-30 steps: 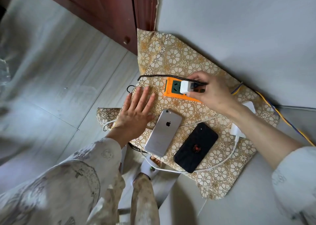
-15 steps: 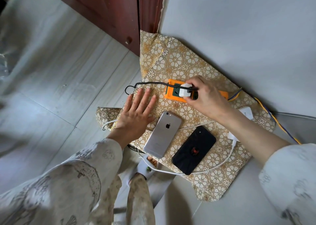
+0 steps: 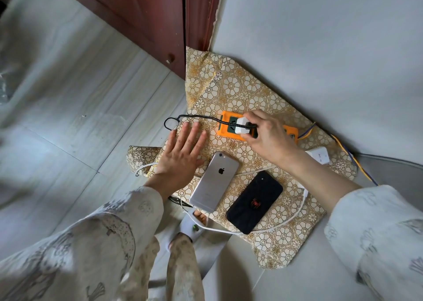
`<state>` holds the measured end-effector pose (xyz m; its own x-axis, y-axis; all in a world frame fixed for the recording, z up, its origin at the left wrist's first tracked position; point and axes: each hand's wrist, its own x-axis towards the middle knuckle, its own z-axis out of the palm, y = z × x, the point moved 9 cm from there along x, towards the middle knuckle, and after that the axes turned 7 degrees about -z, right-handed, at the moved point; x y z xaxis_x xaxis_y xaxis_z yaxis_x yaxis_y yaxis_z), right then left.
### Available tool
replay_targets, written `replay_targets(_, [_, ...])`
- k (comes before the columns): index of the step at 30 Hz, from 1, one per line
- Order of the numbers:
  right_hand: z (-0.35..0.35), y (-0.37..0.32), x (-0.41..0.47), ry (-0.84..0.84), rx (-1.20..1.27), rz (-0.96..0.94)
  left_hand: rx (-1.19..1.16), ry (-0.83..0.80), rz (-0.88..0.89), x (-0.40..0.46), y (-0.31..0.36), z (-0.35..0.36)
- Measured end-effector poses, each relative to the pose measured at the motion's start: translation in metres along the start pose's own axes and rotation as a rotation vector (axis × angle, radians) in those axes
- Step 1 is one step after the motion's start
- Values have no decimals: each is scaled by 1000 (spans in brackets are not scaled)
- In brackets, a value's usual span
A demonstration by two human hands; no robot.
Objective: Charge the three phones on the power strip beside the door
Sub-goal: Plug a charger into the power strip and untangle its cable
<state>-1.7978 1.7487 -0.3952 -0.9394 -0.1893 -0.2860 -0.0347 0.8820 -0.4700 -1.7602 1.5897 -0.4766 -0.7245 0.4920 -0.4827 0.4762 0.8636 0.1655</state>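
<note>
An orange power strip [image 3: 225,126] lies on a gold flowered cloth [image 3: 238,90] by the wall. My right hand [image 3: 267,136] grips a white charger plug [image 3: 242,125] with a black braided cable [image 3: 196,116], holding it on the strip's left socket. Flat on the cloth to the left rests my left hand [image 3: 180,154], fingers spread. A silver phone [image 3: 214,181] and a black phone [image 3: 254,202] lie face down in front of the strip. A white cable [image 3: 274,223] curls round the black phone. A second white charger [image 3: 320,155] lies behind my right wrist.
A dark red wooden door [image 3: 142,14] and its frame stand just beyond the cloth. The grey wall [image 3: 320,48] rises on the right. Blue and yellow wires [image 3: 348,154] run from the strip along the wall. My slippered foot [image 3: 194,225] is at the cloth's near edge.
My right hand has brought the white plug down onto the strip's left socket. The left hand stays flat on the cloth, and the phones have not moved.
</note>
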Motion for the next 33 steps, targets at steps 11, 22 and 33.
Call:
replay_targets(11, [37, 3, -53, 209, 450, 451, -712, 92, -296, 20, -58, -49])
replay_targets(22, [73, -50, -67, 52, 670, 440, -603, -56, -332, 10, -73, -66])
replay_targets(33, [79, -156, -40, 32, 958, 396, -1407, -226, -402, -36, -62, -154])
